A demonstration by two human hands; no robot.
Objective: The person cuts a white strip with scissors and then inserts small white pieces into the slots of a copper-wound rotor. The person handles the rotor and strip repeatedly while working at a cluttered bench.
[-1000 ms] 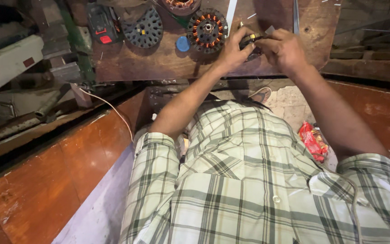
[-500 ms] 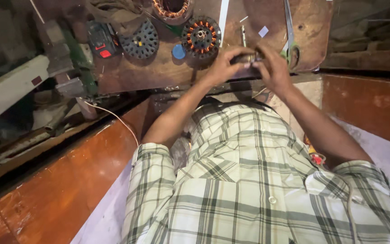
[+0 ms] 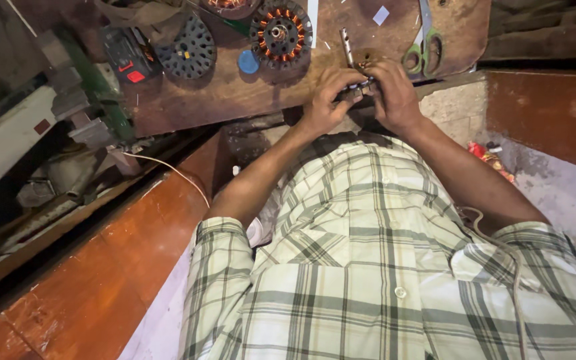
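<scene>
My left hand (image 3: 326, 100) and my right hand (image 3: 392, 93) meet at the near edge of a worn wooden board (image 3: 235, 100). Together they grip a small dark metal part (image 3: 357, 89); most of it is hidden by the fingers. A thin metal rod (image 3: 346, 45) lies on the board just beyond my hands. A round motor stator with copper windings (image 3: 280, 31) sits farther back to the left, with a blue cap (image 3: 249, 61) next to it. My checked shirt fills the lower half of the view.
Green-handled scissors (image 3: 423, 45) lie at the board's right end. A dark perforated round plate (image 3: 193, 48) and a black box with red marks (image 3: 128, 57) sit at its left. A white wire (image 3: 175, 172) runs over the orange floor. A red wrapper (image 3: 491, 159) lies right.
The view has shifted, so the board and my hands sit more to the right and lower. Both hands stay closed together on the small part.
</scene>
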